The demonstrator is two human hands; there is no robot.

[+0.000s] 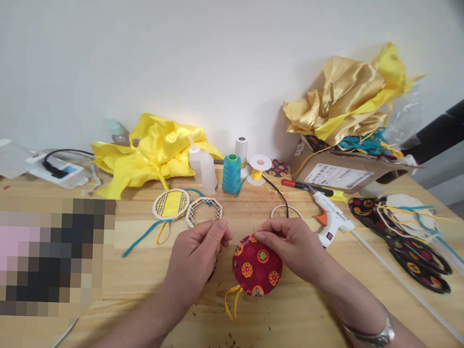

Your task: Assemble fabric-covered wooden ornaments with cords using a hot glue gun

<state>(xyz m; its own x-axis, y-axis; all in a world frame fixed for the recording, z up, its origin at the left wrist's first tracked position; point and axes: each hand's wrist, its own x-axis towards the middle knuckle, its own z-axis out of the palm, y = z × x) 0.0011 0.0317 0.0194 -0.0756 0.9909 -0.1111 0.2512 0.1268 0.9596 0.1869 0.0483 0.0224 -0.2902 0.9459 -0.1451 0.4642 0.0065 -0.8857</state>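
Between the thumb and fingers of my right hand point(286, 244) is the upper edge of a round, dark red fabric-covered disc point(261, 269). Orange and green flower prints cover it, and a braided yellow cord loop point(233, 302) hangs from its lower left. To the left of the disc, my left hand point(199, 251) is closed in a pinch, and whatever its fingertips hold, if anything, is too small to see. A dark curved edge of something shows partly behind that hand. Just beyond it lies an octagonal wooden lattice frame point(219, 209).
A white glue gun point(331, 218) and black-handled scissors point(419, 264) lie at right. Behind stand a teal thread cone point(231, 176), white bottles point(208, 173) and a yellow cord spool point(257, 173). Yellow satin point(152, 156), a round lattice piece point(155, 204) and a cardboard box point(349, 173) surround them.
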